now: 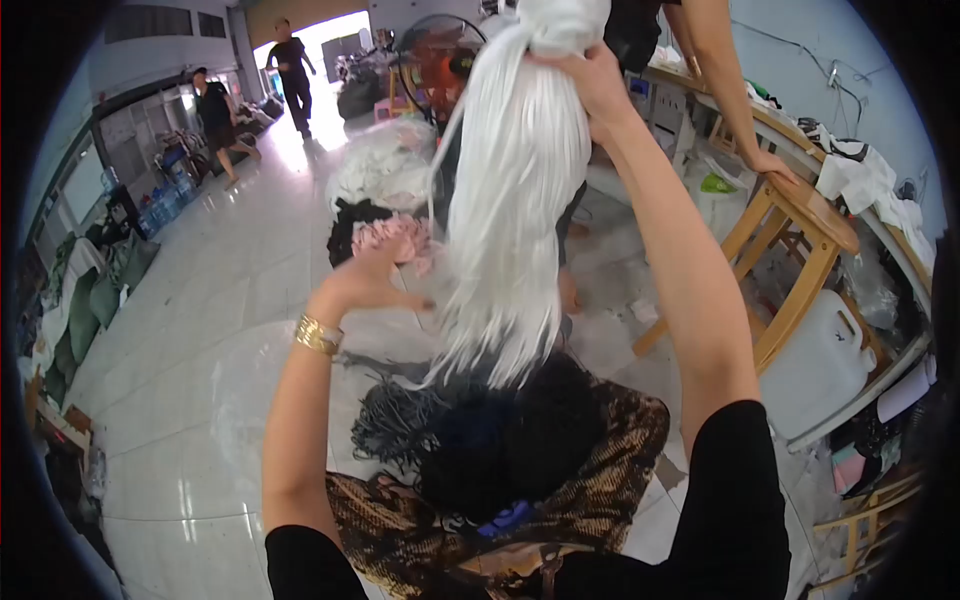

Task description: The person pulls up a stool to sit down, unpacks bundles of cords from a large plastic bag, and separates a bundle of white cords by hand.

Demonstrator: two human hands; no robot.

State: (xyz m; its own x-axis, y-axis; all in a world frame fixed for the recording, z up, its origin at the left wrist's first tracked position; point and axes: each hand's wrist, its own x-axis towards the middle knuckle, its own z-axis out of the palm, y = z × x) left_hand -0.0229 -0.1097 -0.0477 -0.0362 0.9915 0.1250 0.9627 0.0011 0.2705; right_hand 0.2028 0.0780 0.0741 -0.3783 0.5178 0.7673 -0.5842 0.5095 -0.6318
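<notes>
White strands (515,190) hung above a dark heap (500,440), probably light, soft and slippery, best held by their gathered neck (552,46), where the right hand (597,90) pinched them between thumb and fingers; the left hand (350,287) spread its blurred fingers beside them
</notes>
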